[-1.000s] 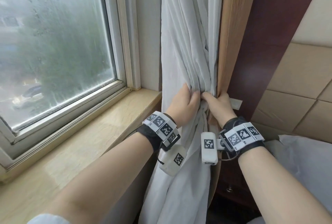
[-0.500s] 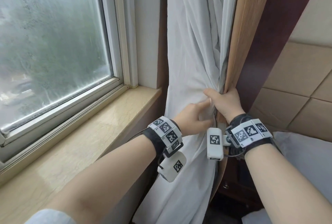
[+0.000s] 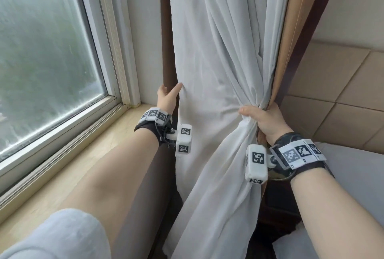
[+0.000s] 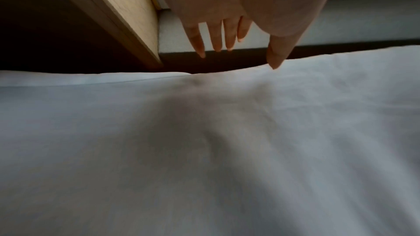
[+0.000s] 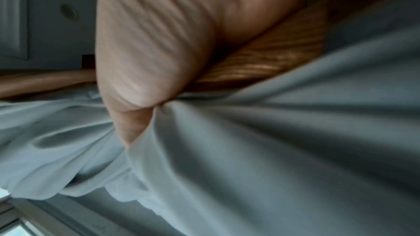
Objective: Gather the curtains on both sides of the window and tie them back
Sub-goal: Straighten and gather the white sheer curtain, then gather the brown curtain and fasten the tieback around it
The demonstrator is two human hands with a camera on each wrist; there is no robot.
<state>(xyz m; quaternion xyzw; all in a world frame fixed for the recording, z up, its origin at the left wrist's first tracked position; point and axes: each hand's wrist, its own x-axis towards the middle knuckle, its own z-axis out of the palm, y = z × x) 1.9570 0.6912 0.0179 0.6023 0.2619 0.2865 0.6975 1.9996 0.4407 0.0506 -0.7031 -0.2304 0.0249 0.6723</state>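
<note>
A white curtain (image 3: 218, 61) hangs to the right of the window, with a tan curtain (image 3: 295, 30) behind its right edge. My right hand (image 3: 264, 119) grips the white folds in a tight bunch against the tan cloth; the right wrist view shows the curtain (image 5: 272, 150) pinched under the palm (image 5: 159, 42). My left hand (image 3: 168, 96) is at the curtain's left edge with straight fingers, the thumb touching the hem. In the left wrist view the fingers (image 4: 216, 37) are spread above the white curtain (image 4: 204, 141) and hold nothing.
The window (image 3: 41, 51) and its beige stone sill (image 3: 93, 155) fill the left. A dark brown post (image 3: 166, 40) stands behind the curtain's left edge. Tan padded wall panels (image 3: 336, 92) and white bedding (image 3: 353, 175) lie at the right.
My left hand has let go of the bunch and moved left and up to the curtain's free left edge. The right hand still holds the gathered folds.
</note>
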